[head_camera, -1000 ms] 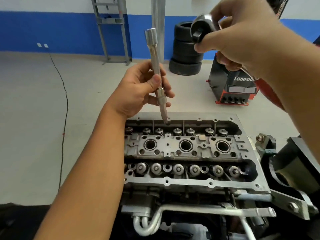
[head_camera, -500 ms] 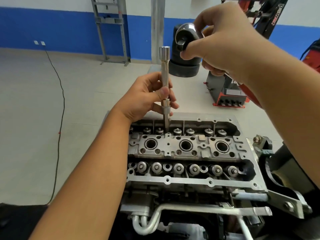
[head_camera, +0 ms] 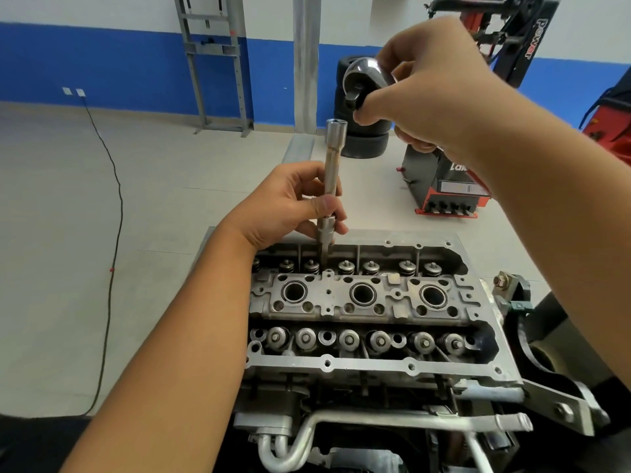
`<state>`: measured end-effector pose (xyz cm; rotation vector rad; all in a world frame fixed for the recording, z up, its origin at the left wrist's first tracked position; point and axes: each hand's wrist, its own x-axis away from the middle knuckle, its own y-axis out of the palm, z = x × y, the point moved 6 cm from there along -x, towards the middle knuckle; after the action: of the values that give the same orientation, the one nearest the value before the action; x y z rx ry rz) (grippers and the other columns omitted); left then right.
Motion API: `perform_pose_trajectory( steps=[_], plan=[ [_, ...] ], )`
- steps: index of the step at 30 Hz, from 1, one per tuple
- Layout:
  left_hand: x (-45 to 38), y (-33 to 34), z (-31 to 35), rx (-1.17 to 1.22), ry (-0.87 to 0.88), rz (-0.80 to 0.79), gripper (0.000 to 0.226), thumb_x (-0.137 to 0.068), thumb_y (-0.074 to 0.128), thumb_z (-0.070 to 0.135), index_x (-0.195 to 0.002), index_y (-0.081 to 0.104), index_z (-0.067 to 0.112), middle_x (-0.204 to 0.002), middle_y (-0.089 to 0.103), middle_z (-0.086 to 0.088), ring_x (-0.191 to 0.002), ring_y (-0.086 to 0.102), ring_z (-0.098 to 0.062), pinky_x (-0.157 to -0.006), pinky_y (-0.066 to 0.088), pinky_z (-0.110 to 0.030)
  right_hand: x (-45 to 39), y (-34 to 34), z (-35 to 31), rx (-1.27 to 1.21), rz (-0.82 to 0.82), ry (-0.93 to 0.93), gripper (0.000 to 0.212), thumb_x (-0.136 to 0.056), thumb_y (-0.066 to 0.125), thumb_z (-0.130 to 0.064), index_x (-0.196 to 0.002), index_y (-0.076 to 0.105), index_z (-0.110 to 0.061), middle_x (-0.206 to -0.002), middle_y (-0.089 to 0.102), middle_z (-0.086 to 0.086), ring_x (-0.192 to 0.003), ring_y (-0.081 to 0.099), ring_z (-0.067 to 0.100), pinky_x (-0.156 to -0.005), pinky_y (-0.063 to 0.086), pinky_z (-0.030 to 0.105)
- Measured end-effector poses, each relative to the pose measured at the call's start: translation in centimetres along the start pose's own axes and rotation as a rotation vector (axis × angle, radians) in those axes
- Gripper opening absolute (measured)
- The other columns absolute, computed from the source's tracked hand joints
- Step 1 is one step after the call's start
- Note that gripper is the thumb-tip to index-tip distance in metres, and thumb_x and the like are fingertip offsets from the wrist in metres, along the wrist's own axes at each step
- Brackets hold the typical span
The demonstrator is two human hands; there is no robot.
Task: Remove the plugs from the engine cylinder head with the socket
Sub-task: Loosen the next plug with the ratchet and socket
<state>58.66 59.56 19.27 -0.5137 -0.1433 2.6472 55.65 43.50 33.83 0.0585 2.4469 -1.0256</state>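
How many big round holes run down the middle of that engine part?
3: left hole, middle hole and right hole, in a row along the cylinder head; the left arm may hide another.

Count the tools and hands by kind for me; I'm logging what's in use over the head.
Hands: 2, left and right
Socket extension: 1, held upright by the left
Ratchet: 1, held by the right
Cylinder head: 1
Total: 5
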Motion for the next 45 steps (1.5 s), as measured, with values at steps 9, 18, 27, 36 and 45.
perform_pose_trajectory(
  steps=[9, 18, 27, 36, 45],
  plan=[
    [0.1, -0.1, 0.3, 0.088, 0.037, 0.025, 0.016, -0.097, 0.066, 0.012, -0.109, 0.059, 0.005, -0.095, 0.074, -0.018, -0.094, 0.075, -0.047, -0.075, 0.062, -0.063, -0.3, -0.5, -0.3, -0.027, 0.036, 0.008, 0.034, -0.076, 0.086, -0.015, -0.105, 0.069, -0.016, -0.096, 0.069, 0.015, -0.064, 0.061, 0.027, -0.051, 0.047, 0.030],
    [0.2, 0.0, 0.5, 0.147, 0.029, -0.006, 0.027, -0.092, 0.076, 0.023, -0.108, 0.060, 0.009, -0.095, 0.074, -0.017, -0.094, 0.075, -0.046, -0.071, 0.063, -0.053, -0.4, -0.3, -0.6, 0.012, 0.031, -0.006, 0.024, -0.076, 0.087, -0.018, -0.090, 0.068, -0.021, -0.087, 0.070, 0.010, -0.061, 0.062, 0.020, -0.051, 0.049, 0.029],
    [0.2, 0.3, 0.5, 0.111, 0.010, -0.054, 0.027, -0.095, 0.070, 0.022, -0.113, 0.058, 0.005, -0.097, 0.074, -0.018, -0.096, 0.074, -0.047, -0.075, 0.064, -0.056, -0.2, 0.4, -1.4, 0.122, 0.046, -0.010, 0.027, -0.071, 0.087, -0.014, -0.096, 0.075, -0.014, -0.091, 0.073, 0.010, -0.066, 0.066, 0.019, -0.066, 0.064, 0.040],
    [0.3, 0.0, 0.9, 0.088, 0.018, 0.001, 0.025, -0.081, 0.083, 0.021, -0.097, 0.066, 0.012, -0.093, 0.077, -0.017, -0.090, 0.077, -0.043, -0.073, 0.065, -0.051, -0.1, -0.5, -1.9, 0.154, 0.210, -0.129, 0.015, -0.080, 0.079, -0.015, -0.094, 0.077, -0.021, -0.084, 0.072, -0.003, -0.075, 0.067, 0.014, -0.073, 0.062, 0.039],
    [0.1, 0.1, 0.9, 0.089, -0.001, 0.019, 0.050, -0.079, 0.089, 0.024, -0.103, 0.055, -0.004, -0.093, 0.075, -0.018, -0.089, 0.078, -0.041, -0.067, 0.064, -0.044, 0.0, 0.7, -3.7, 0.455, 0.175, -0.359, 0.025, -0.090, 0.071, -0.015, -0.114, 0.075, -0.019, -0.101, 0.073, 0.007, -0.089, 0.067, 0.032, -0.077, 0.057, 0.041]
  ],
)
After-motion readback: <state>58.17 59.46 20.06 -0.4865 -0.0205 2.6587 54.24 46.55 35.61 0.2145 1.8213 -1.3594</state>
